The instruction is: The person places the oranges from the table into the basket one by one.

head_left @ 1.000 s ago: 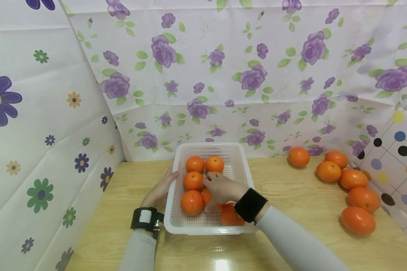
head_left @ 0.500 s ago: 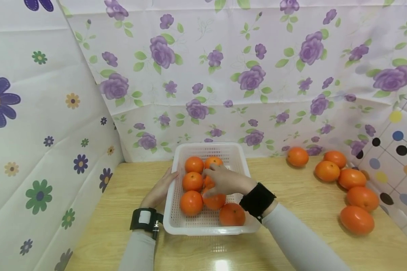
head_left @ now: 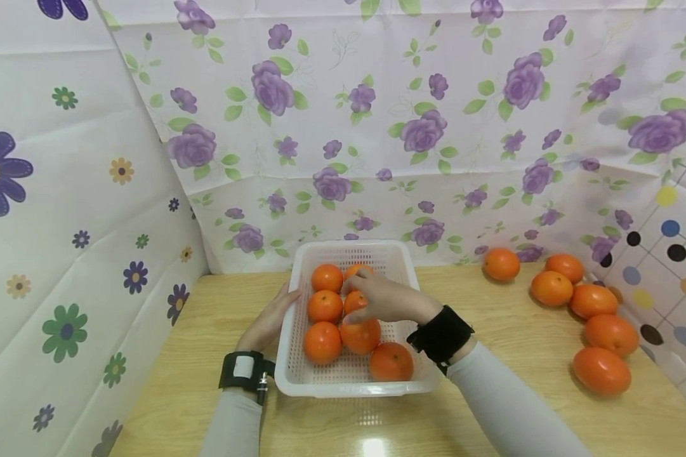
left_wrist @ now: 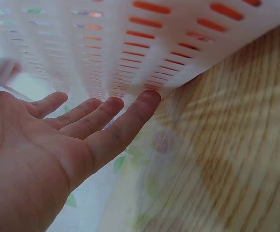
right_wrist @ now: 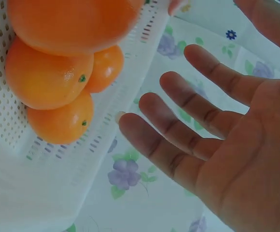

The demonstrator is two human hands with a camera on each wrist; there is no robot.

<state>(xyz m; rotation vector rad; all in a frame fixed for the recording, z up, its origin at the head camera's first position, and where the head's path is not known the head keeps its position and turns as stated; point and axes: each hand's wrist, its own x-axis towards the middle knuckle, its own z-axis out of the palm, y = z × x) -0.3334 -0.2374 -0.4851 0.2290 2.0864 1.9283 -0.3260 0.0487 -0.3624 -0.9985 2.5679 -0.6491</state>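
Observation:
A white plastic basket [head_left: 348, 389] with slotted walls holds several oranges [head_left: 322, 343], most of them in two columns toward its left side. One more orange [head_left: 391, 362] lies by its front right corner. My right hand [head_left: 389, 298] hovers over the right column, palm down, with nothing in its grasp. In the right wrist view its fingers [right_wrist: 152, 137] are spread and slightly bent, apart from the fruit. At the basket's left side is my left hand [head_left: 265, 324]; a fingertip meets the rim. Its extended fingers [left_wrist: 123, 133] lie along the outer wall in the left wrist view.
Several more oranges [head_left: 602, 371] lie on the wooden table [head_left: 480, 330] at the right, one standing apart toward the back. Flower-printed sheets [head_left: 331, 127] rise behind and at the left; a dotted sheet [head_left: 662, 273] borders the right side.
My right hand has risen off the oranges and drifted slightly back and to the right, uncovering the middle orange of the basket. My left hand stays at the basket's side.

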